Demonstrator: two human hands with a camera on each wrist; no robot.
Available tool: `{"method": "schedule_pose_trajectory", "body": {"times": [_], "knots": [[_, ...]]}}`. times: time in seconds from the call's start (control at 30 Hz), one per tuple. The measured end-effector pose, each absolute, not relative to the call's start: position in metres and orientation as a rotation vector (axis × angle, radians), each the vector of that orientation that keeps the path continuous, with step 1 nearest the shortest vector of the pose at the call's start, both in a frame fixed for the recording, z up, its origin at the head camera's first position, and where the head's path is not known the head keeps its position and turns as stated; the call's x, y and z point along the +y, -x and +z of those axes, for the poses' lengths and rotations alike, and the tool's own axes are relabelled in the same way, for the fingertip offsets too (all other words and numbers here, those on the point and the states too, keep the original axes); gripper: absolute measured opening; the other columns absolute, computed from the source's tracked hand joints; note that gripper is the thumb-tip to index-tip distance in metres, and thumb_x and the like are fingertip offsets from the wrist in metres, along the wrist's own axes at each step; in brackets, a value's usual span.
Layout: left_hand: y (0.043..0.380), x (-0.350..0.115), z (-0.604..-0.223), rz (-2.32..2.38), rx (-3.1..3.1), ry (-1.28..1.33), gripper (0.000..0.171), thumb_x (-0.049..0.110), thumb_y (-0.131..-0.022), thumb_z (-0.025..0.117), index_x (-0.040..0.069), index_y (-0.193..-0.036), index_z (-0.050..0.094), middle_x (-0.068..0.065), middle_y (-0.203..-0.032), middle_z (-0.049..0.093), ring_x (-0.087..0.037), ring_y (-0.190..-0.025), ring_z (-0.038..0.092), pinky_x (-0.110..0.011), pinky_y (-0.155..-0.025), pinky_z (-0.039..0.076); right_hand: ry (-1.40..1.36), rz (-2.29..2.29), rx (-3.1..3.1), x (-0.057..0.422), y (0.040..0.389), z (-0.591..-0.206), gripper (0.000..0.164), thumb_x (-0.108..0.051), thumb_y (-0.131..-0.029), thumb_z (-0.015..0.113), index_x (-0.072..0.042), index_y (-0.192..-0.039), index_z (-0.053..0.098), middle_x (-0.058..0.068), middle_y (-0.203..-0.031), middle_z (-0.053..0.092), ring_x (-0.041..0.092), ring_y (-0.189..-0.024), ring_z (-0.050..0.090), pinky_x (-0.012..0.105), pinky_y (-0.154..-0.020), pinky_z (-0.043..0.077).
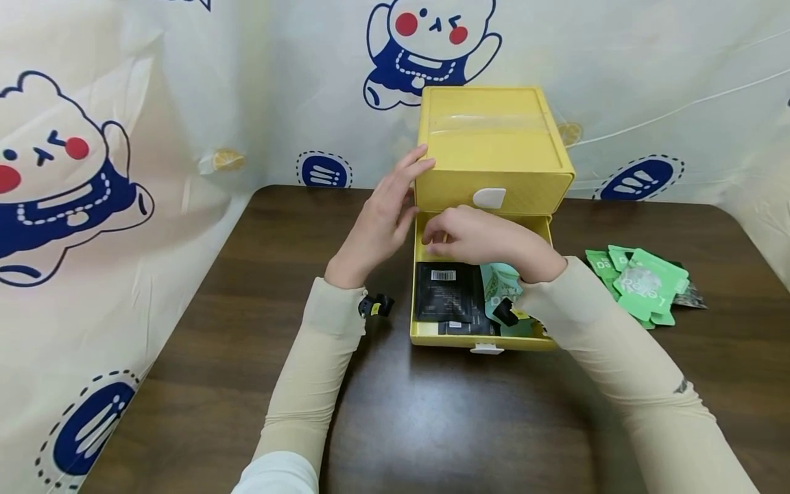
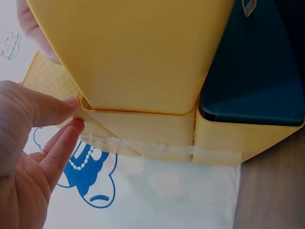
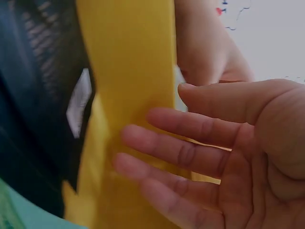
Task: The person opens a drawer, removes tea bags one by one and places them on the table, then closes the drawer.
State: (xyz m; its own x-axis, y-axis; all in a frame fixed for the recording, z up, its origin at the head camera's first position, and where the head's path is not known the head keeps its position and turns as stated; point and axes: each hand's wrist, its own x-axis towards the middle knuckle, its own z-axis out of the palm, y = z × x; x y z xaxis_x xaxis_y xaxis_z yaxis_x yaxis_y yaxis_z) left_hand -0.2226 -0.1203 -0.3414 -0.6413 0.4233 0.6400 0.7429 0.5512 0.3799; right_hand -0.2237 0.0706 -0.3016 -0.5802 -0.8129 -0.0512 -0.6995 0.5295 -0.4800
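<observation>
A yellow two-tier drawer box (image 1: pixel 494 140) stands at the back of the table, its lower drawer (image 1: pixel 453 340) pulled out toward me. My left hand (image 1: pixel 382 219) touches the upper tier's left side, with extended fingers at the front corner. Above the back of the drawer is my right hand (image 1: pixel 478 237), fingers loosely bent and holding nothing. In the right wrist view its fingers (image 3: pixel 143 138) are spread near the yellow drawer wall. Inside the drawer lie black packets (image 1: pixel 441 295) with white barcode labels and a pale green packet (image 1: pixel 497 280), partly hidden by my right wrist.
Right of the box, a loose pile of green packets (image 1: pixel 644 281) lies on the dark wooden table (image 1: pixel 481 418). The upper drawer is closed and has a white tab (image 1: pixel 489 198). Behind the table hangs a light sheet (image 1: pixel 308 89) with cartoon prints.
</observation>
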Motion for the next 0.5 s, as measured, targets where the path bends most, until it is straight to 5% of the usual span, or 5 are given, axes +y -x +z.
{"method": "schedule_pose_trajectory", "body": {"times": [0.5], "knots": [[0.222,-0.119,-0.34,-0.892,-2.315,0.929,0.064,-0.014,-0.091,0.056,0.01,-0.148,0.037,-0.006,-0.162,0.03,-0.022,-0.141,0.04,-0.033,-0.105,0.048,1.209,-0.536,2.219,0.063,0.233,-0.323,0.02,-0.008,-0.093,0.064,0.001,-0.109,0.072,0.012,-0.101,0.074,0.021,-0.091,0.067,0.038,-0.086,0.056]]}}
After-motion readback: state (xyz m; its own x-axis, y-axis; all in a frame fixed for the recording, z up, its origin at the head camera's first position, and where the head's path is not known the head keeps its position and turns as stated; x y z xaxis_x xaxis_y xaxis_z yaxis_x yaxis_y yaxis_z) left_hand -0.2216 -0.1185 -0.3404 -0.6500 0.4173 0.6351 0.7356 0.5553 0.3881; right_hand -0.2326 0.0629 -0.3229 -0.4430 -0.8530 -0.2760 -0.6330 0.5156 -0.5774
